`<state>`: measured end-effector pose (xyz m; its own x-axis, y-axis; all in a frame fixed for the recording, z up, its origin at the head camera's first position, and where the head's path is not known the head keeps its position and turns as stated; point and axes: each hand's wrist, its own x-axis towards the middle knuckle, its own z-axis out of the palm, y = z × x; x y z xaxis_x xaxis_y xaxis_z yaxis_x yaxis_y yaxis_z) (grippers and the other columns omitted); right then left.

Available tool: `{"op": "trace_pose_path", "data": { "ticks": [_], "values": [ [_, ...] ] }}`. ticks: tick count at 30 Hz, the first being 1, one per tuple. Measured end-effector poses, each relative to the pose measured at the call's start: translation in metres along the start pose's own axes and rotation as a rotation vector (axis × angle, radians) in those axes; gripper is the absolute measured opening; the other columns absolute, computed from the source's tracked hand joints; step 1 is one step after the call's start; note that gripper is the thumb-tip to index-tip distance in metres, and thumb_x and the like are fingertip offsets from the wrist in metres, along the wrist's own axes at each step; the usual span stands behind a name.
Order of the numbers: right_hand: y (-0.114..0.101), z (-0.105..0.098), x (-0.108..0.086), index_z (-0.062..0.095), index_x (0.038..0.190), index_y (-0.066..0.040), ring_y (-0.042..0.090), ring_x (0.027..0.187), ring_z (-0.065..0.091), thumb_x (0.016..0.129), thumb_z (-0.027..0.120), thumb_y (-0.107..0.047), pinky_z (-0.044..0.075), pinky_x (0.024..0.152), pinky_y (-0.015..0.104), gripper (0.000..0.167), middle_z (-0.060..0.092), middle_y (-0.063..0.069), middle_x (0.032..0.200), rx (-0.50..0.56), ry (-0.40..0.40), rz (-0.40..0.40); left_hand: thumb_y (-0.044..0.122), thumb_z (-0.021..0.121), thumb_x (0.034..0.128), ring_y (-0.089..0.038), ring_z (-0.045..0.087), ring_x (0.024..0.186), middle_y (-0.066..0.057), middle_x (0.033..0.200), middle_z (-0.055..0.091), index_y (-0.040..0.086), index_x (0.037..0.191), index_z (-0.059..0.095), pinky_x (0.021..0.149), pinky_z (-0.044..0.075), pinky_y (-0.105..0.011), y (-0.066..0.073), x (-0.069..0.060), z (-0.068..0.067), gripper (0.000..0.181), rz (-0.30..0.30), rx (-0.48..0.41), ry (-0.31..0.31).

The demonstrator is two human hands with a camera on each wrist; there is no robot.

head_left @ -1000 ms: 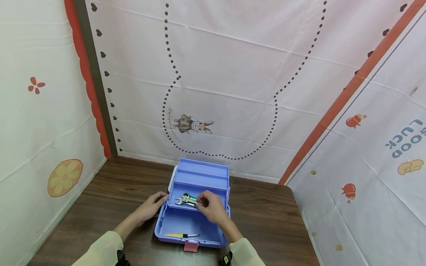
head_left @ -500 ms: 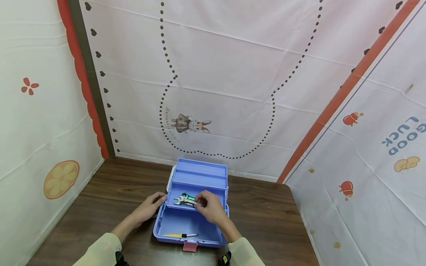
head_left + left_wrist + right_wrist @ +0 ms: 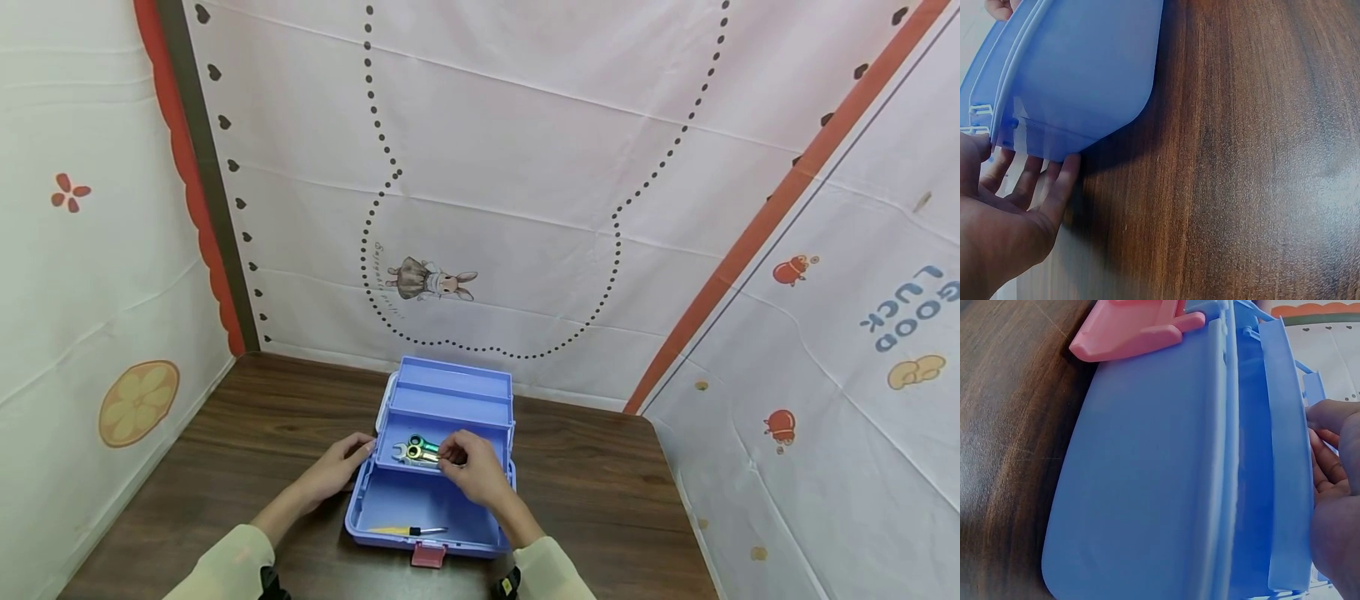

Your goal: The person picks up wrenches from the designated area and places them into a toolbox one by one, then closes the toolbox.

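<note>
A blue toolbox (image 3: 427,546) stands with its lid back and its trays raised. My left hand (image 3: 335,468) rests against its left side; in the left wrist view, the fingers (image 3: 1067,178) touch the outer wall and the thumb lies at the rim. Over the front tray (image 3: 386,425), my right hand (image 3: 476,471) pinches the right end of a gold-tinted wrench (image 3: 424,455). A green-tinted wrench (image 3: 422,441) and a silver open-ended wrench (image 3: 399,452) lie beside it. The right wrist view hides the fingertips behind the tray wall.
A yellow-handled screwdriver (image 3: 397,530) lies in the bottom compartment. The pink latch (image 3: 429,556) hangs at the box's front. Brown wooden tabletop (image 3: 600,492) surrounds the box, with printed cloth walls (image 3: 510,275) behind and at both sides.
The gold-tinted ring end now shows over the silver wrench, whose open end was more exposed before. Both hands have kept nearly the same place on the box.
</note>
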<state>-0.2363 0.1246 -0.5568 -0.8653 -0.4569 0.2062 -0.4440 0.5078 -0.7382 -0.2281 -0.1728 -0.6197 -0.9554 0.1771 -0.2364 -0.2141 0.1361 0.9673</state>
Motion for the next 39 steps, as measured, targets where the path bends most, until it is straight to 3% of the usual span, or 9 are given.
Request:
{"op": "trace_pose_path", "data": {
  "ticks": [4,8,11,16,21,27,33,39],
  "values": [
    [0.003,0.001,0.000,0.073,0.102,-0.010,0.007,0.082,0.063,0.096,0.077,-0.003,0.058,0.072,0.023,0.010,0.068,-0.004,0.093,0.036,0.050,0.006,0.038,0.053,0.1129,-0.028,0.067,0.110,-0.017,0.131,0.062,0.004,0.141,0.056,0.084,0.064,-0.045,-0.001,0.001,0.000,0.045,-0.008,-0.001,-0.008],
    [0.005,-0.002,0.001,0.073,0.102,-0.002,0.015,0.082,0.065,0.095,0.077,0.000,0.058,0.072,0.025,0.009,0.071,0.003,0.092,0.128,0.161,-0.004,0.040,0.054,0.1123,-0.029,0.067,0.112,-0.018,0.132,0.062,0.004,0.142,0.055,0.085,0.064,-0.047,-0.001,0.003,0.001,0.047,-0.009,0.010,-0.016],
    [0.005,-0.006,0.001,0.073,0.103,0.002,0.019,0.083,0.065,0.094,0.078,0.000,0.056,0.072,0.025,0.010,0.072,0.007,0.092,0.198,0.200,0.001,0.041,0.054,0.1121,-0.029,0.066,0.113,-0.018,0.134,0.062,0.004,0.143,0.055,0.086,0.063,-0.048,0.000,0.003,0.001,0.049,-0.012,0.014,-0.021],
    [0.001,-0.023,-0.002,0.074,0.103,-0.001,0.019,0.084,0.065,0.096,0.079,-0.005,0.056,0.073,0.026,0.009,0.072,0.005,0.093,0.227,0.196,-0.006,0.040,0.056,0.1111,-0.028,0.065,0.114,-0.018,0.135,0.061,0.003,0.144,0.055,0.087,0.063,-0.048,0.001,0.003,0.000,0.050,-0.037,-0.018,-0.015],
    [0.001,-0.046,-0.001,0.075,0.099,-0.007,0.022,0.082,0.065,0.095,0.079,-0.006,0.056,0.072,0.027,0.006,0.071,0.006,0.090,0.225,0.280,-0.041,0.036,0.060,0.1098,-0.030,0.064,0.121,-0.020,0.138,0.060,0.000,0.146,0.051,0.090,0.062,-0.048,0.007,0.005,-0.003,0.052,-0.066,-0.079,-0.002],
    [0.015,-0.072,-0.001,0.074,0.099,0.000,0.020,0.082,0.064,0.096,0.076,0.001,0.053,0.072,0.022,0.004,0.072,0.015,0.093,0.260,0.434,0.054,0.035,0.056,0.1117,-0.038,0.062,0.128,-0.028,0.149,0.054,-0.002,0.156,0.038,0.100,0.059,-0.050,0.015,0.009,-0.015,0.061,-0.041,-0.120,0.039],
    [0.041,-0.084,-0.003,0.071,0.104,0.010,0.020,0.082,0.061,0.097,0.073,0.004,0.049,0.069,0.019,0.009,0.069,0.027,0.097,0.290,0.538,0.150,0.035,0.055,0.1127,-0.040,0.054,0.139,-0.026,0.155,0.051,0.001,0.162,0.034,0.108,0.053,-0.051,0.026,0.016,-0.025,0.063,0.021,-0.172,0.135],
    [0.065,-0.081,-0.004,0.069,0.110,0.012,0.011,0.079,0.059,0.099,0.074,-0.002,0.053,0.069,0.022,0.019,0.068,0.018,0.096,0.455,0.586,0.279,0.036,0.055,0.1122,-0.040,0.049,0.142,-0.025,0.159,0.046,0.004,0.163,0.035,0.112,0.050,-0.050,0.032,0.025,-0.021,0.063,0.025,-0.151,0.165]
  ]
}}
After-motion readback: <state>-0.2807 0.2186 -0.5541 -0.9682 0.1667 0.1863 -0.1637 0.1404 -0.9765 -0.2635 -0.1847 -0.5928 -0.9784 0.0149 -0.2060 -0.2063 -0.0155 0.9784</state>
